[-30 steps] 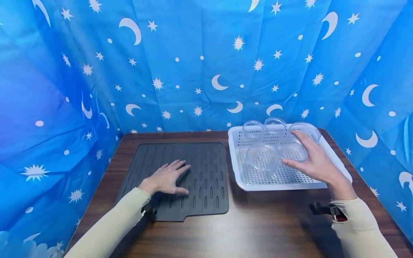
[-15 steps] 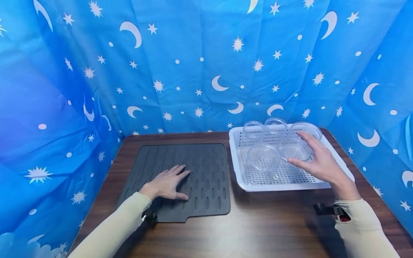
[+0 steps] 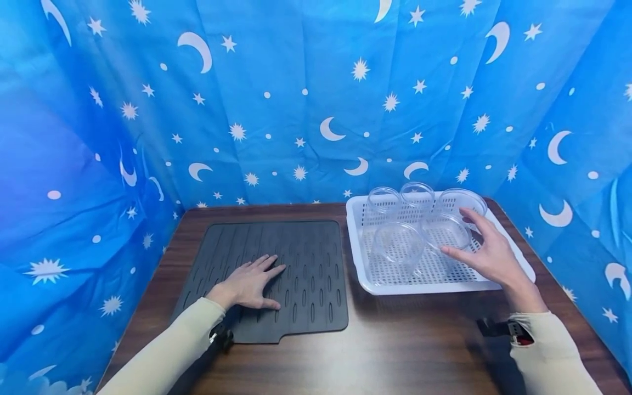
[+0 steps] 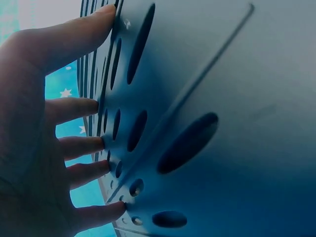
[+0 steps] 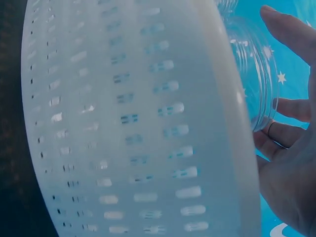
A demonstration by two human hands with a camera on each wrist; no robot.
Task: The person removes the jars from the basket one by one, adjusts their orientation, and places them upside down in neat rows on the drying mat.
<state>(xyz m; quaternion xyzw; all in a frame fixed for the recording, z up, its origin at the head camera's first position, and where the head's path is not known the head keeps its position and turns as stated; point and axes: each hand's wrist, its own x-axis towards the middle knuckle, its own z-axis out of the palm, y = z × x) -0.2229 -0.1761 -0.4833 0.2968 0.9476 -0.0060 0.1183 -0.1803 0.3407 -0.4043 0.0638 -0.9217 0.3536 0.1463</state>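
My left hand [image 3: 247, 285] lies with fingers spread on a dark ribbed mat [image 3: 316, 241]; the left wrist view has its fingertips touching the slotted surface [image 4: 187, 143]. Several clear round containers stand in a white perforated basket [image 3: 362, 277]: two small ones [image 3: 384, 200] at the back left, others [image 3: 399, 241] in front and at the right. Around the right side of the front right container [image 3: 444, 233], my right hand [image 3: 494, 255] has thumb and fingers apart. In the right wrist view the thumb is off the clear wall [image 5: 254, 74]; whether the other fingers touch it, I cannot tell.
Both mat and basket rest on a brown wooden table [image 3: 345, 362], the basket to the right of the mat. A blue cloth [image 3: 276, 66] with moons and stars hangs behind the table and along both sides.
My right hand has drawn back slightly to the right from the front right container, its fingertips now lower over the rim. The left hand stays spread on the mat.
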